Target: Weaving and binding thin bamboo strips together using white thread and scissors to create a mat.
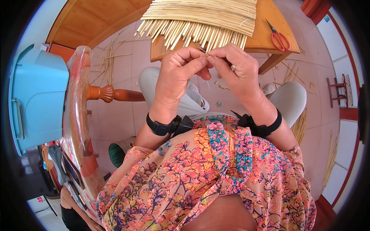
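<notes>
My left hand (178, 73) and my right hand (236, 66) meet at their fingertips, just in front of a mat of pale straw stalks (200, 24). Both are closed in a pinch, thumbs against index fingers. A thin white thread (208, 83) dangles below the left fingers, and the pinched part is mostly hidden. A small dark sliver (202, 50) pokes up between the fingertips, too fine to name. Behind the hands, the uneven stalk ends jut over the near edge of a wooden table (259, 46). Red-handled scissors (278, 37) lie on that table, to its right.
Loose stalks (111, 63) are scattered on the tiled floor (123, 115), with more at the right. A light blue plastic bin (40, 96) stands at the left on a plastic-covered tabletop (77, 115). A small wooden stool (337, 90) is by the right wall. Another person's arm (79, 210) shows at lower left.
</notes>
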{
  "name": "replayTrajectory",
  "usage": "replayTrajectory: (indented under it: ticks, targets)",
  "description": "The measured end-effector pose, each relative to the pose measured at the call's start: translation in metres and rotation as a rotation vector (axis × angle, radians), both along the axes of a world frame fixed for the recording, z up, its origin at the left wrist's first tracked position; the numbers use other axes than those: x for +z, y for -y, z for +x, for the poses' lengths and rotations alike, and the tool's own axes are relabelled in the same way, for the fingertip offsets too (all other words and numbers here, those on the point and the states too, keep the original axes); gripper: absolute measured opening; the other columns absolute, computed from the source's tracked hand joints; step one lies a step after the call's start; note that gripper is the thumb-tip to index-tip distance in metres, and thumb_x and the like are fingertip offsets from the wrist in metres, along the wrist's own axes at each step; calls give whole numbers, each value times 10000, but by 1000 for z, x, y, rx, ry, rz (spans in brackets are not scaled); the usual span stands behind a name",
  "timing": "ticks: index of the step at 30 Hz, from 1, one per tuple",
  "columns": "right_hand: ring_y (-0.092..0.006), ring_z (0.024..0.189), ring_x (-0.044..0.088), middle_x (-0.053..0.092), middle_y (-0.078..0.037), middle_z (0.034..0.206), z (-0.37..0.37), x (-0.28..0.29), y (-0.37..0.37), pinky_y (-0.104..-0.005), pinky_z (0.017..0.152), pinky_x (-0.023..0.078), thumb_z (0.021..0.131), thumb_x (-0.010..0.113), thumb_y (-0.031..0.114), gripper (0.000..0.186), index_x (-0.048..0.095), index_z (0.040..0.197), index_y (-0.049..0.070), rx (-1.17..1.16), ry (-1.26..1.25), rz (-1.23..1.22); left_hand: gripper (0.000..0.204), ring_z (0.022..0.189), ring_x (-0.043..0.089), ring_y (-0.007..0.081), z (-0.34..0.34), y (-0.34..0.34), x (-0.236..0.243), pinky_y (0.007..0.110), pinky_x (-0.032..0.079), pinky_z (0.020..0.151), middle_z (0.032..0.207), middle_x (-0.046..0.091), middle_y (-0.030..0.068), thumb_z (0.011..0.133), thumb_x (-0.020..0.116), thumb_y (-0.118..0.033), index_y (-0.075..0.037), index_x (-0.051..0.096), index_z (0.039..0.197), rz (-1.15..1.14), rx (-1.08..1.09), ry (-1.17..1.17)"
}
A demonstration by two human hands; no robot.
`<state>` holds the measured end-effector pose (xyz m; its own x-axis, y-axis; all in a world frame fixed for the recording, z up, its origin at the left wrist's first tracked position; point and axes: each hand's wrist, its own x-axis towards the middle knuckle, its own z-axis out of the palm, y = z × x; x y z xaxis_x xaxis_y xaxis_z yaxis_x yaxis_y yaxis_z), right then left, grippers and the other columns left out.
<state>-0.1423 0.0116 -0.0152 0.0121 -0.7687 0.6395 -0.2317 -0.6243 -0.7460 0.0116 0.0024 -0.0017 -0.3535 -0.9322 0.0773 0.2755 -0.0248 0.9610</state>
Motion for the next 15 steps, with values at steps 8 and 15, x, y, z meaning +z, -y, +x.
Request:
replayTrajectory:
  ticks: [8,15]
  targets:
    - [-283,573,527,508,-92,653,-6,2,6,-349,481,427,754,567,74,73,499,763,51,-103,-289,-148,60,608,543,55,-9,-6,3,166,420,541,723,593,22,758,591,-11,-9,581,816,-108,96,152]
    - [-315,569,506,485,-130,616,-1,3,2,-360,481,404,767,569,98,128,488,693,32,-107,-204,-32,82,599,519,37,-9,-8,6,158,407,513,729,588,7,759,591,4,3,595,841,-179,141,190]
